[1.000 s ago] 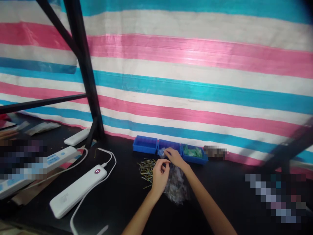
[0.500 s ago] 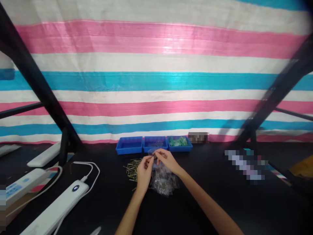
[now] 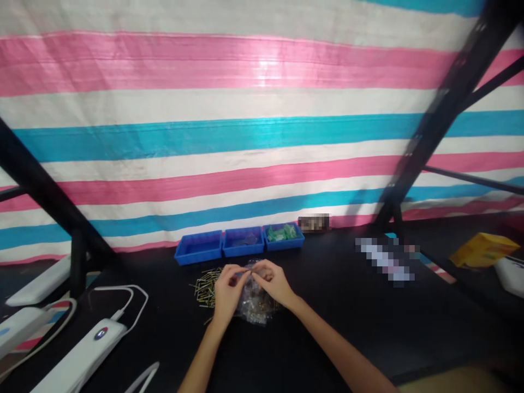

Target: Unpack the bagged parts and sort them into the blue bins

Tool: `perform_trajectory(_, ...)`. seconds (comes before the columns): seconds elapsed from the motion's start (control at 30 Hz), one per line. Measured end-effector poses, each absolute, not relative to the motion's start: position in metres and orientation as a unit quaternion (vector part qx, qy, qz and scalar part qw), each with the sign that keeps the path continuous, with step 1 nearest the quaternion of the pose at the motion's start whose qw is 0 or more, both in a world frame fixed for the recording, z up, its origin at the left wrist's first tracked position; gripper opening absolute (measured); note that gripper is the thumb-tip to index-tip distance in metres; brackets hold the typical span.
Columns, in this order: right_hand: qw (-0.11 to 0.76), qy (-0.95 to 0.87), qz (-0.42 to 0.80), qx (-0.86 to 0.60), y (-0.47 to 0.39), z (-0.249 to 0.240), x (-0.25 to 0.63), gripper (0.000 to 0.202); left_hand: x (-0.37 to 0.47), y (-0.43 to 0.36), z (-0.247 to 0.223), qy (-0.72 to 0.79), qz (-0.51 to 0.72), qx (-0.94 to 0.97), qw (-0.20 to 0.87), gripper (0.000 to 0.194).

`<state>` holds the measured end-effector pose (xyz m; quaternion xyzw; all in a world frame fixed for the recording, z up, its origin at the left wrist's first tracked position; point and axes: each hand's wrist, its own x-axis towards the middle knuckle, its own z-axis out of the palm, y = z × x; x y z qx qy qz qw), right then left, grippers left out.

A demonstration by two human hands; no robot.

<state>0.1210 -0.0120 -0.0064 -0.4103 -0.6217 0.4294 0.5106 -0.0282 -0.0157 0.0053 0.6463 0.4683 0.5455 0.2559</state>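
Note:
My left hand (image 3: 228, 288) and my right hand (image 3: 275, 281) meet fingertip to fingertip over the table's middle. Both pinch the edge of a small clear plastic bag (image 3: 254, 266), which the fingers partly hide. Just below them lies a heap of clear plastic bags (image 3: 254, 305) with small metallic bits showing inside. Beside my left hand, a loose pile of long, thin, brass-coloured screws (image 3: 204, 286) spreads over the black table, partly covered by the hand.
Behind the hands stand three blue trays: the left tray (image 3: 200, 248), the middle tray (image 3: 243, 243) with clear plastic inside, and the right tray (image 3: 282, 240) with green plastic pieces. White power strips (image 3: 82, 355) with cables lie left. A yellow packet (image 3: 483, 250) sits far right.
The view has swung to the right, so the trays and pile appear further left. My fingertips have come closer together on the plastic bag, which stood up more visibly before.

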Motion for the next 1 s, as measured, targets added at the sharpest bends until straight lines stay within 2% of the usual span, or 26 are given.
perform_trajectory(0.23,0.513,-0.662,0.344,-0.425,-0.011,-0.002,0.125,0.005,-0.030,-0.014,0.005,0.463,0.529,0.671,0.235,0.014)
perform_trajectory(0.37,0.511,-0.683,0.305,-0.424,-0.013,0.002,0.127,0.016,-0.029,-0.015,0.004,0.469,0.526,0.673,0.225,0.014)
perform_trajectory(0.47,0.519,-0.676,0.298,-0.429,-0.015,0.003,0.126,0.016,-0.028,-0.016,0.002,0.472,0.530,0.668,0.226,0.015)
perform_trajectory(0.6,0.542,-0.623,0.364,-0.431,-0.015,-0.001,0.123,0.008,-0.027,-0.018,0.002,0.474,0.543,0.654,0.231,0.015)
perform_trajectory(0.77,0.531,-0.508,0.524,-0.431,-0.012,-0.004,0.120,0.026,-0.023,-0.023,0.008,0.481,0.567,0.619,0.255,0.017)
perform_trajectory(1.0,0.572,-0.437,0.524,-0.455,0.002,-0.007,0.136,0.033,-0.021,-0.031,0.018,0.476,0.577,0.592,0.302,0.021)
